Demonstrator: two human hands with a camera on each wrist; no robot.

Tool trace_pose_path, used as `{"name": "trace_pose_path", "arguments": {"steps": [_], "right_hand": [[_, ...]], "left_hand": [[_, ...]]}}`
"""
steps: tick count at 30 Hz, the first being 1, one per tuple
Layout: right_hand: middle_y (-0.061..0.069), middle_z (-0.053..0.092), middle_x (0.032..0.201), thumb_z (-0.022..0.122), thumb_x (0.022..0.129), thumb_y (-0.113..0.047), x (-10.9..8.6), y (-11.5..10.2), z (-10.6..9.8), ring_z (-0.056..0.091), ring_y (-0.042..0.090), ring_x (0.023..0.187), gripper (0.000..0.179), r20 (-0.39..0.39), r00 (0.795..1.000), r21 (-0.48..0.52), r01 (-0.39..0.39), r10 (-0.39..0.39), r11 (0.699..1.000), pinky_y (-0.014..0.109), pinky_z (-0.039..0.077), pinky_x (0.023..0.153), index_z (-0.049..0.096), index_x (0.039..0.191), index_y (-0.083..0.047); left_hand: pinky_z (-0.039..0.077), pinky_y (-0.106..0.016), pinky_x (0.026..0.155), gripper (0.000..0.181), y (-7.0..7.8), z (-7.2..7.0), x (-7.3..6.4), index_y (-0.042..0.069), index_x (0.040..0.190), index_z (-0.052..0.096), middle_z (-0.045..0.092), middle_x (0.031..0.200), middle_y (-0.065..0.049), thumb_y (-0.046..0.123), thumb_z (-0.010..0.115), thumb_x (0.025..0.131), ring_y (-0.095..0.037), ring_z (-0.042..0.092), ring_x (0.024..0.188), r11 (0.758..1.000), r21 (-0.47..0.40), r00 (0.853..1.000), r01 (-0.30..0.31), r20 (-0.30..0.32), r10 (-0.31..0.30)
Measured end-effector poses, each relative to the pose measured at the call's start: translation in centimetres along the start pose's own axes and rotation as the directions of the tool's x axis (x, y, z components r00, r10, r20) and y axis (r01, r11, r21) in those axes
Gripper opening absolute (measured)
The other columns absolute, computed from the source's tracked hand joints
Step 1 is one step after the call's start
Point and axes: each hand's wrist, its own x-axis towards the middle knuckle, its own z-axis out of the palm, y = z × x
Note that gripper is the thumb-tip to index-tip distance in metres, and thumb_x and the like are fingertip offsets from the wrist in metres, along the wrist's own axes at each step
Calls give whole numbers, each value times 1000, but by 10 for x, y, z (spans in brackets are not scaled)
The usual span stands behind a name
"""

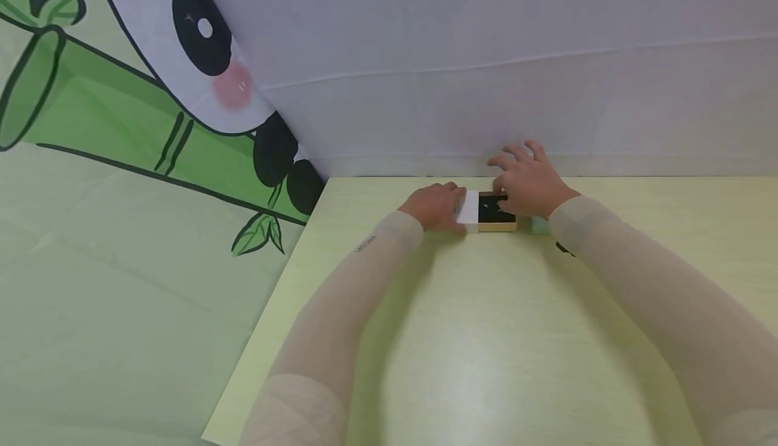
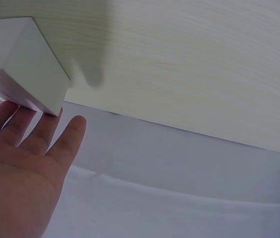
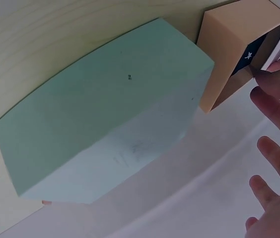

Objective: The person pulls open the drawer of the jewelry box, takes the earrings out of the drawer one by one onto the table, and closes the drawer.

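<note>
L hand [image 1: 434, 207], grip clasped round white sleeve [image 1: 469, 208]; tan drawer [image 1: 497, 228] protrudes R of sleeve on desk [image 1: 474, 338], dk. insert [image 1: 489, 209] showing. R hand [image 1: 535, 187], thumb + forefinger near insert, other fingers spread; cannot tell whether grip pinches. Mint-green box [image 3: 105, 109] sits just beside drawer.

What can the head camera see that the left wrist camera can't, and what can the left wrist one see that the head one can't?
Only the head view: the right hand, the tan tray with black inside, a bit of the green box, and the cartoon eye.

Only the left wrist view: the palm side of the left hand.

Both: the left hand, the white box its fingers touch, the pale table and the white cloth.
</note>
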Motion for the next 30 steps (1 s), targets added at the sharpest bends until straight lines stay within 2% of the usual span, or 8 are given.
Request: {"name": "trace_pose_path", "arguments": {"steps": [16,20,30], "right_hand": [[18,63,172,92,100,-23,2,-9,4,39,53,173,11,-17,1000,-1,15,-15,1000,81,21,142,94,110,-20],[18,62,173,92,101,-23,3,-11,6,39,53,173,11,-13,1000,-1,20,-20,1000,82,22,142,94,110,-20],[18,62,173,93,101,-25,5,-15,16,39,53,173,10,-8,1000,-6,20,-20,1000,81,23,141,94,110,-21]], "left_hand": [[62,-44,119,91,-3,0,-6,15,177,48,66,163,-5,59,83,106,-23,66,130,999,-11,999,-35,-31,35],[62,-44,119,88,-3,-1,-11,14,175,50,67,162,-5,57,84,106,-24,68,130,999,-18,998,-49,-45,48],[63,-43,118,86,-3,1,-14,13,173,51,68,160,-5,57,84,106,-24,69,130,997,3,996,-71,-54,71]]}}
